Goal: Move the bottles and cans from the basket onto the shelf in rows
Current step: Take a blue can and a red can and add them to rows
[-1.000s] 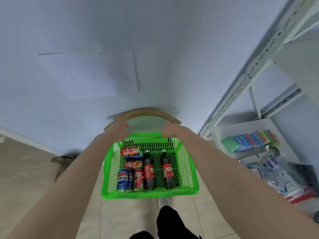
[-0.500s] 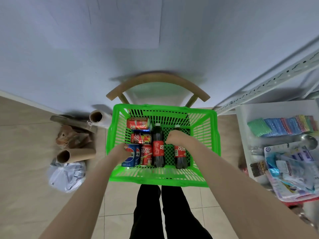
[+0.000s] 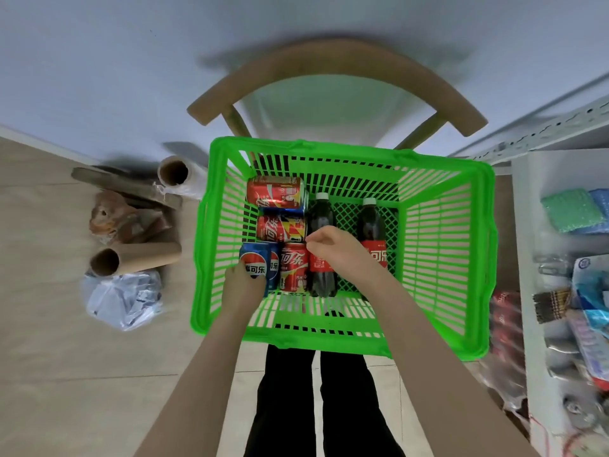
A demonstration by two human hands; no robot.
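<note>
Overhead, both hands reached into the green basket [image 3: 329,338], which sat on a wooden chair [image 3: 329,57] beside the shelf [image 3: 534,225]. The left hand [image 3: 245,285] had its grip round the blue can [image 3: 258,263] in the near left corner. The right hand [image 3: 336,249], fingers curled, appeared to close its grip on the left bottle [image 3: 321,217]; a second bottle [image 3: 372,225] and three red cans [image 3: 280,227] lay alongside.

Your hands have left the far rim of the green basket [image 3: 445,258] and gone inside it, your left hand [image 3: 244,285] now gripping the blue can [image 3: 258,263] and your right hand [image 3: 336,249] shifting from the right bottle [image 3: 372,225] to curl over the left bottle [image 3: 321,216].
</note>
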